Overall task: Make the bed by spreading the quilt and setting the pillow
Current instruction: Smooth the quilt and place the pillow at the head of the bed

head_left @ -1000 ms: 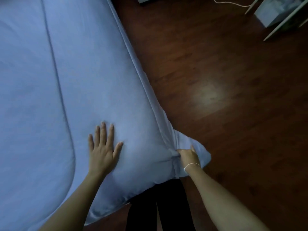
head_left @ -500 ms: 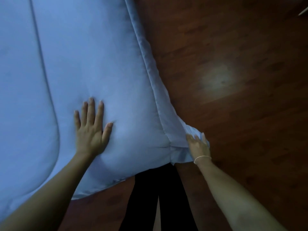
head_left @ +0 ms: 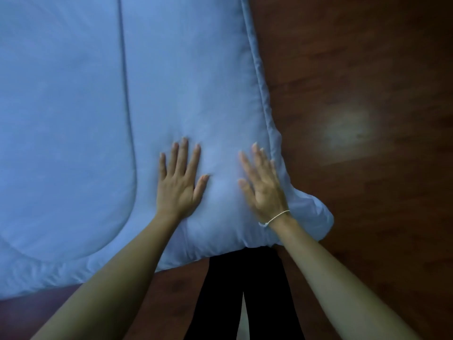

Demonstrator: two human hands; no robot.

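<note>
**Ana:** Pressing flat on the quilt (head_left: 186, 77), both of them. The left hand (head_left: 180, 185) lies palm down with straight, spread fingers, and the right hand (head_left: 263, 185) is flat too, just beside the quilt's piped edge, a little blurred. Neither one grips any cloth.

**Ben:** And the quilt itself?

**Ana:** It covers the bed, and its near corner (head_left: 311, 217) bulges past the right hand and hangs out over the wooden floor (head_left: 367, 94). The person's dark trousers (head_left: 245, 278) stand right against the quilt's near hem.

**Ben:** So what might spoil things?

**Ana:** I'd guess that corner. It looks puffed and bunched, so with open palms only sliding over the quilt's top, the lump may stay or shift sideways. Pushing hard away from the hem could drag the whole quilt up the bed and leave the near end short.

**Ben:** Anything else?

**Ana:** The overhang beside the right hand could slip further toward the floor if the weight isn't evened out. And no pillow shows anywhere around the quilt, so that part is not yet done, as far as I can judge.
</note>
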